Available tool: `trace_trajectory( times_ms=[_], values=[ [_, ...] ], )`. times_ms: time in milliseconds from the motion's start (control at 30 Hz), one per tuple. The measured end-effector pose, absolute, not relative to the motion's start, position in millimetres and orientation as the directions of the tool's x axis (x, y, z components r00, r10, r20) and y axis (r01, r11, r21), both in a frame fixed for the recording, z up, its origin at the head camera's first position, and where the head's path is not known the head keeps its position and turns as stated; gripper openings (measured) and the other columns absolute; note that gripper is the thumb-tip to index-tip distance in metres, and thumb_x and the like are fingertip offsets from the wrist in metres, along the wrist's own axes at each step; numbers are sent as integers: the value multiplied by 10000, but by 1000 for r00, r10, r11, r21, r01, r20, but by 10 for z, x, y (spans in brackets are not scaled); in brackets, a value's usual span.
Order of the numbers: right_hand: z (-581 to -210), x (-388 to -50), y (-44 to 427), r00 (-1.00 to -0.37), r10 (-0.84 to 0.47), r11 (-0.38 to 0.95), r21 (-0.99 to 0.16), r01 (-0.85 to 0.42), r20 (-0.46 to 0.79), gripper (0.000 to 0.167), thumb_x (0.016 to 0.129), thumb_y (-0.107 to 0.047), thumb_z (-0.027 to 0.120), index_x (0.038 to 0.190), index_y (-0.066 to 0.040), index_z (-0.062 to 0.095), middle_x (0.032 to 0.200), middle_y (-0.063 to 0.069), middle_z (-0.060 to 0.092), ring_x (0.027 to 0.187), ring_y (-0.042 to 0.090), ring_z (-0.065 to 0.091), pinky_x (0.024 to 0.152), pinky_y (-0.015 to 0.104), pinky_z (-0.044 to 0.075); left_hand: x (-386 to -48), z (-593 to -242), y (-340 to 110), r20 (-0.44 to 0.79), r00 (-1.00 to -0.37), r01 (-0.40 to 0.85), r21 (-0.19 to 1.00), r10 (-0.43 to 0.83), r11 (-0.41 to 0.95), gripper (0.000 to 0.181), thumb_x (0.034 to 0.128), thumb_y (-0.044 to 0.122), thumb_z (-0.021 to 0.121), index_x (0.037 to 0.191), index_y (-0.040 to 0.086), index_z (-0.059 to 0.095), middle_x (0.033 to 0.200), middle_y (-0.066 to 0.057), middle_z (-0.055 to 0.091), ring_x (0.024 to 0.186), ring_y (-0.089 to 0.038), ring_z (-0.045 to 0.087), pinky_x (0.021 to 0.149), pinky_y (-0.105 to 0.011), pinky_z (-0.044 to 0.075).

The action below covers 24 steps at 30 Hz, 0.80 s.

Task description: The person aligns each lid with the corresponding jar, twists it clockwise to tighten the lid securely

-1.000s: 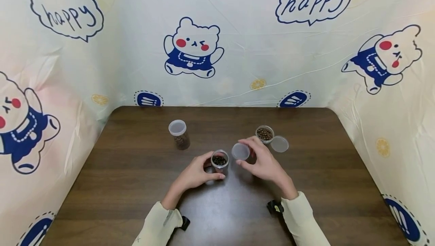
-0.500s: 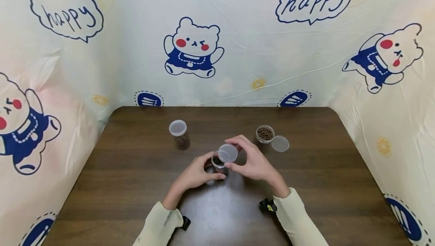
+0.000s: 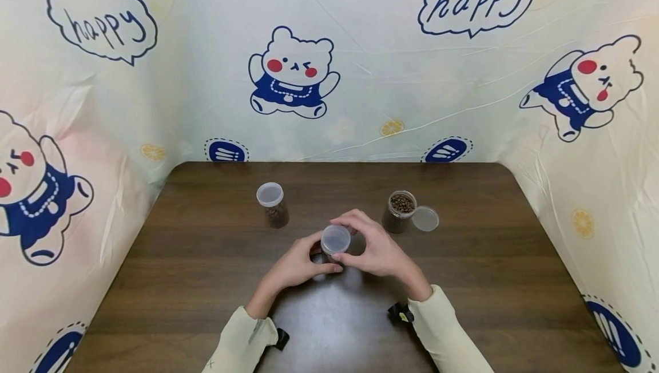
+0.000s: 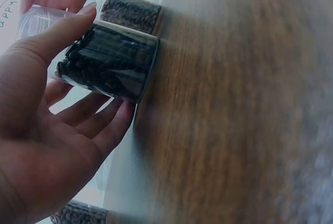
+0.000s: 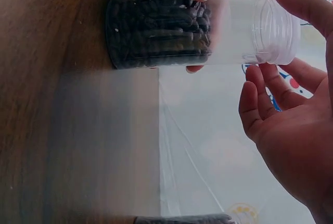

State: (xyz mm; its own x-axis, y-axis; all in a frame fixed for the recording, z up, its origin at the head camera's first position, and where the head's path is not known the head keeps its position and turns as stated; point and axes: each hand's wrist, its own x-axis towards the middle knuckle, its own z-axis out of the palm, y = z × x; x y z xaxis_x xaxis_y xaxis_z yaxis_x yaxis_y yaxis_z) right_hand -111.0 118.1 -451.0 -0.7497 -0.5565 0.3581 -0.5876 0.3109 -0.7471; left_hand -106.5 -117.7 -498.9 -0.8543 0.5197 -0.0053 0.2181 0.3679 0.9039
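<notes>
L grip (image 3: pixel 296 261) is wrapped round a clear jar (image 5: pixel 156 28) at front ctr of the bench (image 3: pixel 154 298), thumb on the near side, fingers round the far side. R grip (image 3: pixel 378 252) pinches a frosted lid (image 3: pixel 336 239) at the jar's mouth, thumb on the near edge, fingertips on the far edge. Lid sits over the opening, approx. level; can't tell if it's fully seated.

Jar is upright, btwn the 2 hands, base on the bench per the R wrist view. Dark beans (image 5: pixel 156 39) fill the lower part, w/ clear space above.

Behind it to the L, well apart: a capped jar (image 3: pixel 277 217) w/ brown contents, standing upright w/ a whitish lid on. Behind to the R, near the R hand: an open jar (image 3: pixel 398 219), upright, w/ brown beans up nr the rim. Loose lid (image 3: pixel 425 219) lies flat just beside it, on its R.

Both arms in cream sleeves (image 3: pixel 448 321), w/ a blk device (image 3: pixel 400 313) at each wrist. Pale backdrop (image 3: pixel 370 92) round the bench, printed w/ bears, citrus slices & "happy" bubbles.
</notes>
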Motion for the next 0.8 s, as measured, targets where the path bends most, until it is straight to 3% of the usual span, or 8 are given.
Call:
trace_trajectory(
  times_ms=[433,800],
  values=[
    [-4521,-1120,1147,-766,-541,352,-734,-581,347,569,824,-247,917,1322,-174,651,1223,-23,661,1080,118,618,935,397,555,-1054,-4968,-1182,-22,-852,192,916,523,352,628,846,376,899,1395,279,612,1317,47,703,1200,-135,679,1056,-424,549],
    [-4517,-1083,1093,-823,-489,426,-745,-514,289,633,764,-318,965,1238,-123,591,1153,7,662,1009,133,613,906,437,568,-1059,-4964,-1183,-30,-859,209,891,512,402,625,846,358,901,1397,258,622,1322,58,705,1194,-126,666,1056,-353,540]
  ],
)
